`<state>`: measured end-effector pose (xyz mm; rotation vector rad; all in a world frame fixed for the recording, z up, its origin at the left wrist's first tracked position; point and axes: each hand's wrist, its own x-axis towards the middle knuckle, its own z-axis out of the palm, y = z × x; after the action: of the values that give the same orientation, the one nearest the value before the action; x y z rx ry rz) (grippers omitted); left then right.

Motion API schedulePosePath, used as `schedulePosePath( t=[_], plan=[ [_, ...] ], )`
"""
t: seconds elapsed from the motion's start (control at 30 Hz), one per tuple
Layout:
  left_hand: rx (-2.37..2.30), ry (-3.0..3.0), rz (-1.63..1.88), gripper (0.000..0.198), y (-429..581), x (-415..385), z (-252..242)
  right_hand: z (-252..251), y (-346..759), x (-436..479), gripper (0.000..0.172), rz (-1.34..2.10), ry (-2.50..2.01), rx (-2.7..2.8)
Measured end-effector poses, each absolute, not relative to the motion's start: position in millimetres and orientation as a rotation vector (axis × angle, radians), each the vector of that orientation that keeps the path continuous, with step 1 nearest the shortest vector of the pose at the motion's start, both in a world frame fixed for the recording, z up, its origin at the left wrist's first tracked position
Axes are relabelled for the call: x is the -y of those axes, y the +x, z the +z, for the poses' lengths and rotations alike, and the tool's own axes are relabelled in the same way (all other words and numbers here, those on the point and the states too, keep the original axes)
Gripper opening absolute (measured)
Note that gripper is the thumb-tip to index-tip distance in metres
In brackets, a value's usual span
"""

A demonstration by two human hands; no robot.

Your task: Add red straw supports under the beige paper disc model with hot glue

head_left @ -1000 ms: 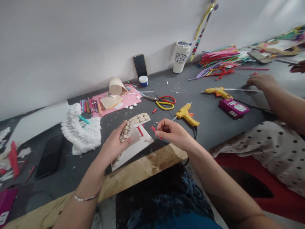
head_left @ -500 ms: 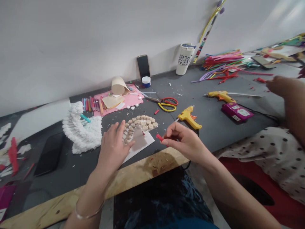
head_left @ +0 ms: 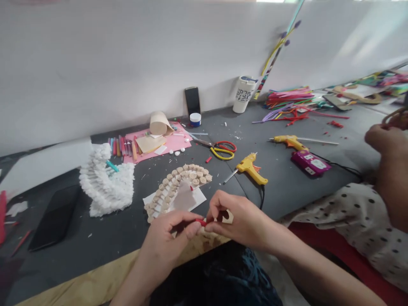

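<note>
Between my two hands, over the table's front edge, is a small red rolled piece [head_left: 201, 222]. My left hand [head_left: 174, 238] pinches one end of it with thumb and fingertips. Thumb and forefinger of my right hand [head_left: 234, 216] close on the other end. Just beyond my hands, an arch of beige paper rolls [head_left: 172, 185] stands on a white card [head_left: 196, 199], with a bit of red under the curve. A yellow glue gun [head_left: 250, 168] lies to the right of the arch, and scissors [head_left: 223, 150] with red and yellow handles lie behind.
A fluffy white arched model [head_left: 108, 182] and a black phone [head_left: 55, 219] are at left. Pink paper [head_left: 178, 140] with crayons is behind. On the right are a second glue gun [head_left: 288, 141], a purple box [head_left: 310, 162], pipe cleaners [head_left: 288, 100] and another person's hand [head_left: 384, 138].
My left hand has left the arch and come right and down to the red piece. My right hand has moved a little left and down, keeping hold of it.
</note>
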<state>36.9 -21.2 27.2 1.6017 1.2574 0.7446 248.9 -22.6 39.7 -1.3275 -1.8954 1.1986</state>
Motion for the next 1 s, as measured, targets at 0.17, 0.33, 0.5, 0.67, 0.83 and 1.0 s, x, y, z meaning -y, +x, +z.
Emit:
schedulePosePath(
  t=[0.17,0.33,0.5,0.67,0.83,1.0],
  plan=[
    [-1.180,1.230,0.970,0.013,32.4,27.5,16.8,43.2,279.2,-47.0,0.017,0.702,-1.441,2.098],
    [-1.077,0.777,1.187,0.022,35.3,38.5,14.7,3.2,314.8,-160.2,0.022,0.265,-2.008,2.322],
    [-1.056,0.657,1.226,0.028,35.2,45.0,15.4,-29.1,323.8,-203.4,0.031,0.340,-2.043,2.441],
    [-0.988,0.557,1.184,0.026,36.3,47.2,10.2,-28.1,326.4,-211.2,0.032,0.417,-2.055,2.363],
    [-0.965,0.426,1.142,0.033,41.7,49.5,9.3,3.7,345.1,-201.8,0.045,0.398,-2.011,2.139],
    [-0.974,0.326,1.145,0.036,51.2,47.0,9.4,49.7,359.4,-115.2,0.052,0.729,-1.565,1.785]
  ],
)
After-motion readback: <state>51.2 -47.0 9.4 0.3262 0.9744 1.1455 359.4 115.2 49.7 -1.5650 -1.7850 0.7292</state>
